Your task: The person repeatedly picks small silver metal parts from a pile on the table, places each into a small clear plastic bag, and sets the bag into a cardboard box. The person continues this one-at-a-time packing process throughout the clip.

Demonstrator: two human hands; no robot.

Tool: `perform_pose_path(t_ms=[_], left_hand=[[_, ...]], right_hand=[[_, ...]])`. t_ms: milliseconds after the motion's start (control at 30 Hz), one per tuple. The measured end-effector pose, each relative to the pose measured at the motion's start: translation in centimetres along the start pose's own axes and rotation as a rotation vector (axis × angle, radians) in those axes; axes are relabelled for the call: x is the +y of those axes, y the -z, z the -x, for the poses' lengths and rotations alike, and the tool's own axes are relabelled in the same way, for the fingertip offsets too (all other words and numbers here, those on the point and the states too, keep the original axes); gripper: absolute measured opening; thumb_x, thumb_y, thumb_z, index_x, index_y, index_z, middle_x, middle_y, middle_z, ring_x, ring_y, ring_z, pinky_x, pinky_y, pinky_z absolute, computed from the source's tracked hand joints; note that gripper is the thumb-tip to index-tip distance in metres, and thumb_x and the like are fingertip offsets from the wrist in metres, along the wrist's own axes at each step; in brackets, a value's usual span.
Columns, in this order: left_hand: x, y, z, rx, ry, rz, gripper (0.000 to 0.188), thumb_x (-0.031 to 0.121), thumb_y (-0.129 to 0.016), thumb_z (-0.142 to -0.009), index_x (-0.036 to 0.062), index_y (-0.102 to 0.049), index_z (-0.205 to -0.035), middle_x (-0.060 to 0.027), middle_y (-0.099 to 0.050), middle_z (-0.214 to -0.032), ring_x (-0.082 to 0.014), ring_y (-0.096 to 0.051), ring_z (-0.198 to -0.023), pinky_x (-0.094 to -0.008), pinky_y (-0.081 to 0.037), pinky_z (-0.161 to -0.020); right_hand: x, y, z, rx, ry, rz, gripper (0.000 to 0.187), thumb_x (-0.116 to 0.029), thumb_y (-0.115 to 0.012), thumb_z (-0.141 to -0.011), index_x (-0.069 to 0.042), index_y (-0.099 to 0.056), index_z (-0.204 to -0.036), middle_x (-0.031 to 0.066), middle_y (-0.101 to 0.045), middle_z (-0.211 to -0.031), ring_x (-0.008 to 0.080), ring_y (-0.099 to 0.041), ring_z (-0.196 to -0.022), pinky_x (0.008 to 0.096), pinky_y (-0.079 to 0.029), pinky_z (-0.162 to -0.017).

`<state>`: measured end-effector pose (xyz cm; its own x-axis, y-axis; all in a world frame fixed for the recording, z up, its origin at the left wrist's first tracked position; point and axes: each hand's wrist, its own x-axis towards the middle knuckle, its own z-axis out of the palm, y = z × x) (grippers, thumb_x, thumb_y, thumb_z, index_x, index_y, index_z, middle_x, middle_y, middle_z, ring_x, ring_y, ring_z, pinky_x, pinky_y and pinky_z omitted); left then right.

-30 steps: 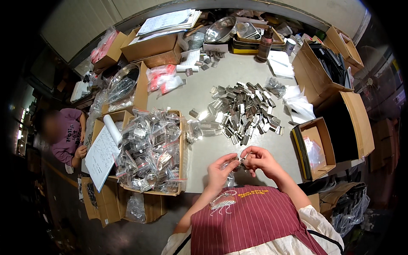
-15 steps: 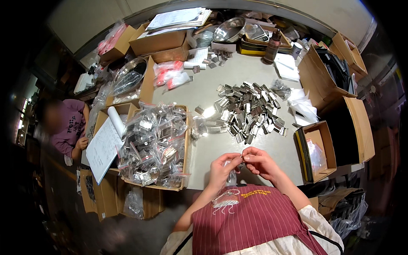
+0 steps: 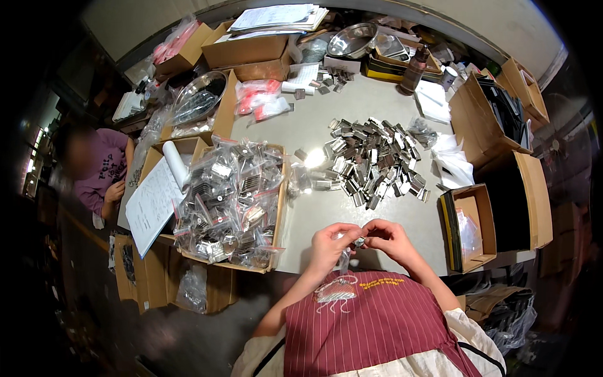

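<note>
Pale wall (image 3: 151, 25) bhnd grey tbl (image 3: 311, 217), dk flr (image 3: 207, 339).

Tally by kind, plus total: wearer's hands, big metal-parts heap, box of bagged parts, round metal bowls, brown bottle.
Hands: 2 (left hand, right hand)
Big metal-parts heap: 1
Box of bagged parts: 1
Round metal bowls: 2
Brown bottle: 1
Total: 7

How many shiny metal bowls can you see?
2. One bowl is at the back of the table; the left bowl is beyond the box of bags. More may be hidden.
</note>
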<state>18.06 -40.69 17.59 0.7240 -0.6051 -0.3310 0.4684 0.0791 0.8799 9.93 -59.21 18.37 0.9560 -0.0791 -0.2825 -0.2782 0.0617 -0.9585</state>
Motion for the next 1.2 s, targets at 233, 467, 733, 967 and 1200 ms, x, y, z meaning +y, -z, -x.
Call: perform_pose_path(t_ms=[233, 467, 733, 967, 1200], left_hand=[[0.1, 0.0, -0.1, -0.002, 0.031, -0.024, 0.024, 0.018, -0.073, -0.095, -0.0018, -0.072, -0.108, -0.0052, -0.074, -0.096, -0.0092, -0.069, -0.081, -0.0231, -0.056, -0.063], [-0.7, 0.0, -0.3, 0.009, -0.057, -0.033, 0.026, 0.021, -0.072, -0.096, -0.0027, -0.072, -0.107, -0.0052, -0.073, -0.092, -0.0091, -0.068, -0.078, -0.0237, -0.056, -0.064], [0.1, 0.5, -0.2, -0.033, 0.043, 0.116, 0.034, 0.022, -0.067, -0.098, -0.0059, -0.070, -0.117, -0.0075, -0.073, -0.096, -0.0118, -0.068, -0.078, -0.0258, -0.059, -0.069], [0.9, 0.7, 0.0, -0.055, 0.086, 0.156, 0.035, 0.014, -0.071, -0.094, -0.0080, -0.067, -0.121, -0.0120, -0.073, -0.100, -0.0136, -0.069, -0.083, -0.0268, -0.060, -0.071], [1.0, 0.9, 0.0, -0.071, 0.094, 0.201, 0.036, 0.014, -0.073, -0.093, -0.0081, -0.067, -0.121, -0.0128, -0.072, -0.099, -0.0136, -0.069, -0.082, -0.0266, -0.059, -0.070]], right_hand=[[-0.1, 0.1, -0.2, -0.007, -0.012, -0.023, 0.018, 0.000, -0.066, -0.084, 0.003, -0.066, -0.102, 0.0057, -0.070, -0.095, 0.0138, -0.068, -0.089, 0.0296, -0.056, -0.083], [-0.9, -0.5, -0.4, 0.053, -0.021, 0.209, 0.017, -0.004, -0.069, -0.082, 0.000, -0.066, -0.098, 0.0061, -0.070, -0.093, 0.0139, -0.068, -0.089, 0.0294, -0.055, -0.082], [0.1, 0.4, -0.8, 0.018, -0.053, -0.058, 0.012, -0.001, -0.066, -0.081, 0.002, -0.065, -0.093, 0.0043, -0.069, -0.090, 0.0115, -0.067, -0.086, 0.0270, -0.054, -0.080], [-0.5, 0.4, -0.8, -0.003, -0.065, -0.052, 0.015, -0.001, -0.063, -0.083, 0.003, -0.066, -0.097, 0.0050, -0.069, -0.093, 0.0124, -0.067, -0.088, 0.0276, -0.054, -0.083], [-2.1, 0.6, -0.5, -0.069, -0.111, -0.139, 0.021, -0.001, -0.058, -0.085, 0.003, -0.066, -0.104, 0.0057, -0.067, -0.099, 0.0148, -0.068, -0.092, 0.0290, -0.054, -0.087]])
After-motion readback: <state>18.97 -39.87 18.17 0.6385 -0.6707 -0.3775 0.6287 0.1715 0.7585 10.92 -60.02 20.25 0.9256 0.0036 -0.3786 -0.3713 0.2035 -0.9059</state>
